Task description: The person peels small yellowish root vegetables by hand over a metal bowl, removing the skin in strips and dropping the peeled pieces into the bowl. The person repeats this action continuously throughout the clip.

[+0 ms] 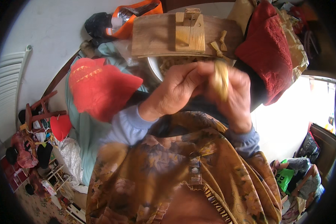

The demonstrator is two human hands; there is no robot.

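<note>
A glossy pale yellow strip [221, 79], blurred by motion, is looped over the fingers of my right hand [236, 93]. My left hand [176, 88] meets it from the side, thumb and forefinger pinched together at the strip; the exact pinch is partly hidden. Just beyond my hands lies a brown wooden board [154, 36]. On it is a light wooden block [182, 39] with a narrow slit line and an upright piece at its far end. Small knotted tan strips [223, 40] rest on the board's right side. Under the board, a white bowl [154, 68] holds several tan pieces.
Red cloth [98, 86] covers something at the left, and a darker red cloth [268, 53] lies at the right. An orange bag [128, 19] and a black plastic bag [98, 25] sit behind the board. A person [305, 176] is at the lower right.
</note>
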